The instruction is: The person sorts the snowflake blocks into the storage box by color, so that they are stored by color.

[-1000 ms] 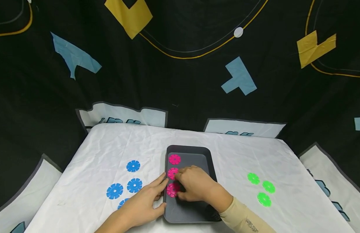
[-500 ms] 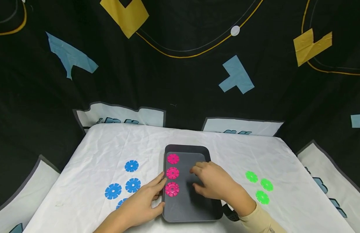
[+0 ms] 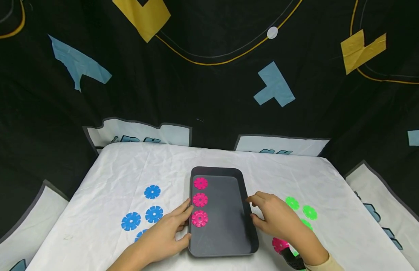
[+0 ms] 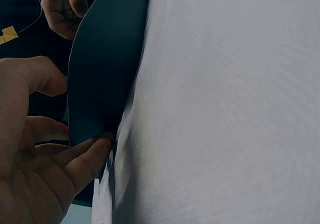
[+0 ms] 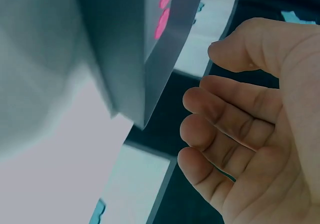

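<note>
A dark grey baking tray (image 3: 226, 214) lies on the white cloth. Along its left side sit a far pink notched plastic disc (image 3: 200, 183), a middle pink disc (image 3: 200, 200) and a near pink disc (image 3: 199, 218) in a column. My left hand (image 3: 166, 235) rests its fingers against the tray's left wall; the left wrist view has the fingertips (image 4: 102, 146) at the outer side. Over the tray's right rim is my right hand (image 3: 277, 216), fingers loosely bent and holding nothing, as the right wrist view confirms. Another pink disc (image 3: 280, 244) lies below its wrist, partly covered.
Several blue discs (image 3: 153, 214) lie left of the tray, one partly behind the left hand. Green discs (image 3: 310, 212) lie on the right, some partly hidden by the right arm. A black curtain (image 3: 209, 94) hangs behind the white-covered table (image 3: 128, 165).
My right hand has let go of the near pink disc and moved right, off the pink column to the tray's right rim. The left hand stays at the tray's left side.
</note>
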Available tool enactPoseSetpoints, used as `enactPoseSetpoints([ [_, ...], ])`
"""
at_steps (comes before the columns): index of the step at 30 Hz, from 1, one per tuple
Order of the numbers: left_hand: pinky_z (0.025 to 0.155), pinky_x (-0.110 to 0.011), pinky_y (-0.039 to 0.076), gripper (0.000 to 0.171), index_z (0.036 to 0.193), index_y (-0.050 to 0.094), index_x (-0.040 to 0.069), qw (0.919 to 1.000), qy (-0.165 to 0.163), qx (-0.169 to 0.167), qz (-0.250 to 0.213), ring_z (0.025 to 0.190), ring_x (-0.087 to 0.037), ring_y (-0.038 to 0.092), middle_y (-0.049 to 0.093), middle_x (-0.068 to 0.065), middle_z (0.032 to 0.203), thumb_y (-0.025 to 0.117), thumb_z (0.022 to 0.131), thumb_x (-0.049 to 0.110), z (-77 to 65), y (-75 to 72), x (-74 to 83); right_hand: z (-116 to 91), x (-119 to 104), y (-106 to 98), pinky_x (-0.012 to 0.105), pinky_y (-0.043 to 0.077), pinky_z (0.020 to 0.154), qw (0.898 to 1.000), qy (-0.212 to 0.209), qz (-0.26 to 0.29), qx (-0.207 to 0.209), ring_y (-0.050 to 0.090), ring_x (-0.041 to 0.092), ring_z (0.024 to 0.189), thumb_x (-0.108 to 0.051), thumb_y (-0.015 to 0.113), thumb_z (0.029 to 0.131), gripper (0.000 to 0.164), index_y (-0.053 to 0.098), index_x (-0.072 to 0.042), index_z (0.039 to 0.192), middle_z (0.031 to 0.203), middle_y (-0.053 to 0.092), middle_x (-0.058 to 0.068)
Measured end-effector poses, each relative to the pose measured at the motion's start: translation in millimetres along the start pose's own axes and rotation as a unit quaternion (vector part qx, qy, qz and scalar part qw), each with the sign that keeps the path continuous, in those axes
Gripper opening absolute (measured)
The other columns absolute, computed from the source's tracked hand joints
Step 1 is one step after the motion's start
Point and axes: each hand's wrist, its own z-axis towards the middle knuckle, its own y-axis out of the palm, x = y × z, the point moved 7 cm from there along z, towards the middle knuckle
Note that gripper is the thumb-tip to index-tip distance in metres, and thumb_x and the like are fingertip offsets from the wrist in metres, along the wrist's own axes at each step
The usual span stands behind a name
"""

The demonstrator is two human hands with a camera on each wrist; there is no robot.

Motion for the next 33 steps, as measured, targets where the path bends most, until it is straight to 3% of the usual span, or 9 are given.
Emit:
enactPoseSetpoints([
  [7, 0.092, -0.026, 0.05, 0.07, 0.149, 0.032, -0.003, 1.0, -0.003, -0.001, 0.001, 0.116, -0.014, 0.058, 0.014, -0.008, 0.161, 0.063, 0.091, 0.019, -0.2, -0.2, -0.5, -26.3, 16.4, -1.8, 0.027, 0.054, 0.072, 0.999, 0.052, 0.006, -0.009, 0.059, 0.006, 0.085, -0.014, 0.072, 0.079, 0.031, 0.067, -0.013, 0.11, 0.094, 0.061, -0.013],
  [15, 0.093, -0.028, 0.05, 0.071, 0.15, 0.031, -0.002, 0.9999, -0.01, -0.004, 0.005, 0.115, -0.014, 0.059, 0.014, -0.007, 0.161, 0.063, 0.091, 0.022, -0.1, -0.5, -1.0, -50.9, 28.9, 1.9, 0.028, 0.053, 0.071, 0.996, 0.087, 0.016, -0.027, 0.058, 0.007, 0.084, -0.017, 0.073, 0.077, 0.034, 0.067, -0.013, 0.11, 0.096, 0.061, -0.011],
  [21, 0.092, -0.026, 0.05, 0.07, 0.149, 0.033, -0.003, 0.9999, -0.009, -0.003, 0.009, 0.116, -0.015, 0.059, 0.015, -0.008, 0.161, 0.063, 0.091, 0.021, 0.4, -0.4, -0.2, -69.2, 39.8, 13.6, 0.032, 0.056, 0.076, 0.989, 0.122, 0.028, -0.078, 0.058, 0.008, 0.085, -0.023, 0.079, 0.075, 0.036, 0.067, -0.015, 0.109, 0.098, 0.06, -0.012],
  [27, 0.093, -0.026, 0.05, 0.071, 0.15, 0.032, -0.003, 0.9999, -0.009, -0.003, 0.006, 0.116, -0.015, 0.059, 0.015, -0.008, 0.161, 0.064, 0.09, 0.02, 1.3, -0.3, -0.5, -87.6, 53.2, 33.0, 0.031, 0.056, 0.078, 0.968, 0.19, 0.026, -0.164, 0.051, 0.005, 0.084, -0.036, 0.084, 0.066, 0.045, 0.067, -0.022, 0.106, 0.096, 0.055, -0.016],
  [33, 0.093, -0.027, 0.05, 0.071, 0.15, 0.031, -0.001, 0.9999, -0.012, -0.003, 0.005, 0.116, -0.014, 0.058, 0.014, -0.006, 0.161, 0.063, 0.091, 0.021, 0.5, -0.6, -0.1, -104.0, 66.4, 47.7, 0.037, 0.058, 0.072, 0.927, 0.299, 0.063, -0.219, 0.051, 0.014, 0.084, -0.038, 0.092, 0.051, 0.06, 0.067, -0.021, 0.103, 0.092, 0.055, -0.009],
])
